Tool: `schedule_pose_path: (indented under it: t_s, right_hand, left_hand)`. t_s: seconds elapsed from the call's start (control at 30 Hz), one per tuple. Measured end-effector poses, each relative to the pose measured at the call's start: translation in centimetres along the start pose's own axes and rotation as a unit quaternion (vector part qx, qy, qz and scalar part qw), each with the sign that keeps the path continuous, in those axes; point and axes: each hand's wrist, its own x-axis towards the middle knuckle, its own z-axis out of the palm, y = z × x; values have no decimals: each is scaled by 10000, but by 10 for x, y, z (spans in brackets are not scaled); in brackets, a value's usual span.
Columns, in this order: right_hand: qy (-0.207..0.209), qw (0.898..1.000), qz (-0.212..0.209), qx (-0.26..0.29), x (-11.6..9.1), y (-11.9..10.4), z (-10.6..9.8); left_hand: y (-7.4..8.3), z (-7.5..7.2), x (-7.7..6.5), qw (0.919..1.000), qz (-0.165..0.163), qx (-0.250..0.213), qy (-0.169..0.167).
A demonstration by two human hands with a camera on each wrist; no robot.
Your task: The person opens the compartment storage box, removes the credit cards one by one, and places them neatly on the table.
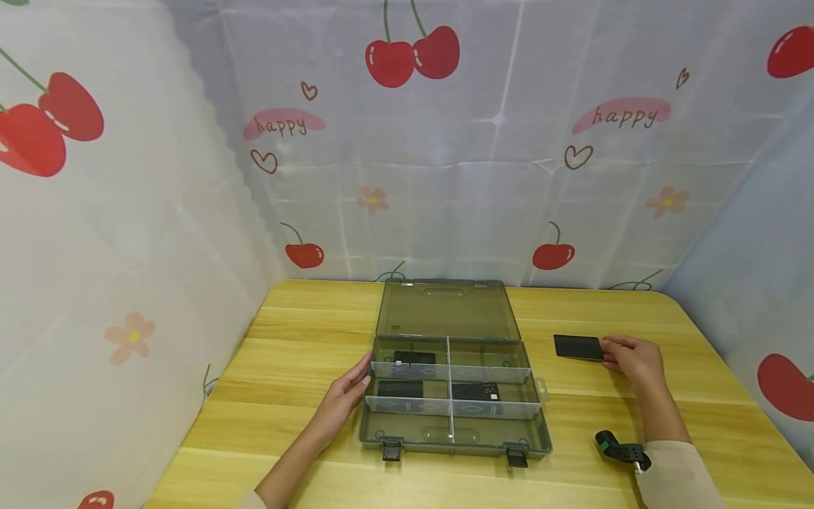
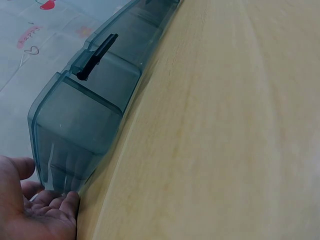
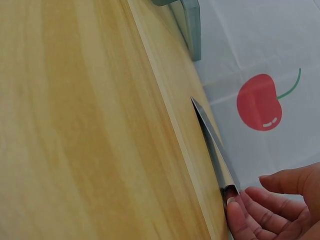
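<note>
A translucent grey-green compartment box (image 1: pixel 454 449) lies with its lid (image 1: pixel 448 311) swung back. My left hand (image 1: pixel 343 399) rests its fingers against the box's left side; in the left wrist view, the fingers of this hand (image 2: pixel 42 212) touch the lower corner. At the right, my right hand (image 1: pixel 636 360) pinches one end of a black card (image 1: pixel 577 347). The right wrist view shows this card (image 3: pixel 212 137) nearly edge-on, tilted just over the table. Inside the box are black cards: one in the back left compartment (image 1: pixel 415 358), one middle left (image 1: pixel 400 389), one middle right (image 1: pixel 475 392).
Two dark latches (image 1: pixel 391 450) hang at the box's front edge. A black wrist mount (image 1: pixel 620 450) sits by the right sleeve (image 1: pixel 677 474). The wooden table (image 1: pixel 286 332) meets a cherry-printed curtain (image 1: pixel 420 198) at the back and sides.
</note>
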Motion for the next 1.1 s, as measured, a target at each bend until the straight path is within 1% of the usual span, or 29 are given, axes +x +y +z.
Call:
schedule_pose_path:
  t_s: [0.13, 0.4, 0.7, 0.87, 1.03, 1.1]
  right_hand:
    - [49, 10000, -32, -27, 1, 1, -2]
    - [192, 9996, -140, -154, 3, 3, -3]
    - [229, 9995, -114, -168, 2, 2, -4]
    - [196, 9995, -198, -137, -1, -1, -5]
    - [184, 9991, -335, -161, -3, -6, -5]
    - [176, 9986, -452, -228, -4, -9, -5]
  left_hand:
    - [1, 0, 1, 10000, -41, -52, 0]
    - [1, -1, 1, 10000, -16, -37, 2]
    - [0, -1, 1, 10000, -52, -46, -25]
    - [0, -1, 1, 10000, 28, 9, -83]
    - [0, -1, 1, 10000, -43, 4, -53]
    - [0, -1, 0, 10000, -47, -2, -50]
